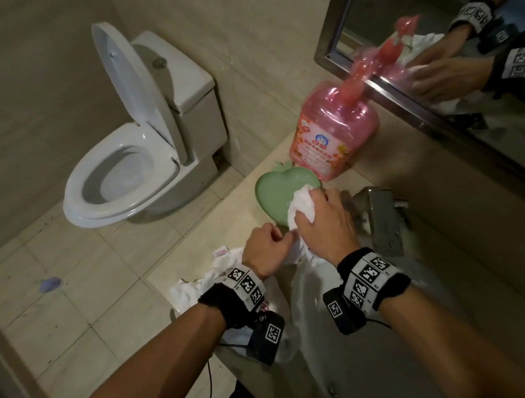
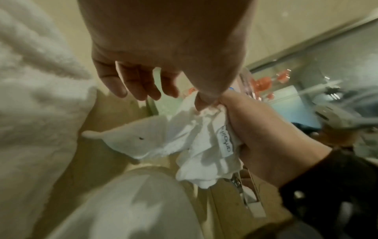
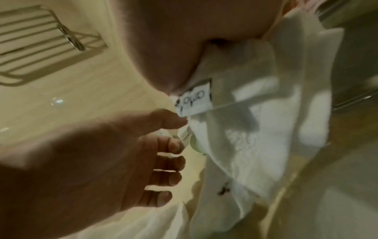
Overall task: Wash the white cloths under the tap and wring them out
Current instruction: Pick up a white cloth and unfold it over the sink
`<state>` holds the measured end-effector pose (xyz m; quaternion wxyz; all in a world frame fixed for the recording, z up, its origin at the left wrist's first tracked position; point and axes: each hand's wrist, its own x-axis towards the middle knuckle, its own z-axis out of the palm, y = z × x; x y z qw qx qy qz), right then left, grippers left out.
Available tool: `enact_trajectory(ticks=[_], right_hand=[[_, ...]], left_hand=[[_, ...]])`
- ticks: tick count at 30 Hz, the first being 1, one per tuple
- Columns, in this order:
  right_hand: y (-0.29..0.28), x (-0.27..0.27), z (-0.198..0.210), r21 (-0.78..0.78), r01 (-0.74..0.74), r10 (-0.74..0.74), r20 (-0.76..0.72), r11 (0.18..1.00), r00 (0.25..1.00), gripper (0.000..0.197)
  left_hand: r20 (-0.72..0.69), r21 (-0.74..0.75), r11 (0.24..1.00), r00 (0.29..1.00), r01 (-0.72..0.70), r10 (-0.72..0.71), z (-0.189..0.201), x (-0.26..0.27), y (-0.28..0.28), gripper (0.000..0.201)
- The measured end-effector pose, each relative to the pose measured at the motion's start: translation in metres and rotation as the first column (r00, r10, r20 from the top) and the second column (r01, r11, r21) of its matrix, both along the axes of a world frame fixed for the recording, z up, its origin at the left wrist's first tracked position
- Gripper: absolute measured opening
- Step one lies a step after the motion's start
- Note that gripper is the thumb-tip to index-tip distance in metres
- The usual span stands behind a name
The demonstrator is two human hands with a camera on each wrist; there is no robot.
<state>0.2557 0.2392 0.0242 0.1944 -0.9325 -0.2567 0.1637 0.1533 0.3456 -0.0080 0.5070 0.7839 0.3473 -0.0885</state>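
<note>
Right hand [image 1: 320, 218] gripping white cloth [image 1: 302, 207] over green dish [image 1: 273, 193] (heart-shaped), left hand [image 1: 264, 252] pinching its edge

Head view looks down from above; both wrist views (very close) share the white cloth [image 2: 204, 145].

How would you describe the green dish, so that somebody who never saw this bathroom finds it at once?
Start from the mirror on the wall and look down to the counter beneath it, where a big pink bottle stands. The green dish lies just in front of that bottle. It is the only green thing there, shallow and heart-shaped, with a white cloth over its edge.
</note>
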Motion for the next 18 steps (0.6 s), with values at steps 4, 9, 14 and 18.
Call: enact_trajectory(ticks=[4,9,14,18], right_hand=[[-0.03,-0.023,0.012,0.137,0.023,-0.019,-0.024,0.99,1.0,0.055],[-0.072,-0.047,0.027,0.195,-0.028,0.016,0.061,0.98,0.998,0.049],[-0.122,-0.07,0.048,0.206,-0.098,0.068,0.151,0.974,0.986,0.048],[-0.163,-0.091,0.064,0.122,-0.21,0.19,0.159,0.97,0.969,0.05]], left_hand=[[-0.121,-0.356,0.934,0.992,-0.014,-0.031,0.017,-0.001,-0.018,0.062],[-0.06,-0.684,0.697,0.969,-0.216,0.241,0.042,-0.009,-0.056,0.014],[-0.044,-0.676,0.653,0.903,-0.342,0.428,0.07,-0.015,-0.089,0.016],[0.114,-0.49,0.822,0.913,-0.291,0.391,0.089,-0.015,-0.11,0.015]])
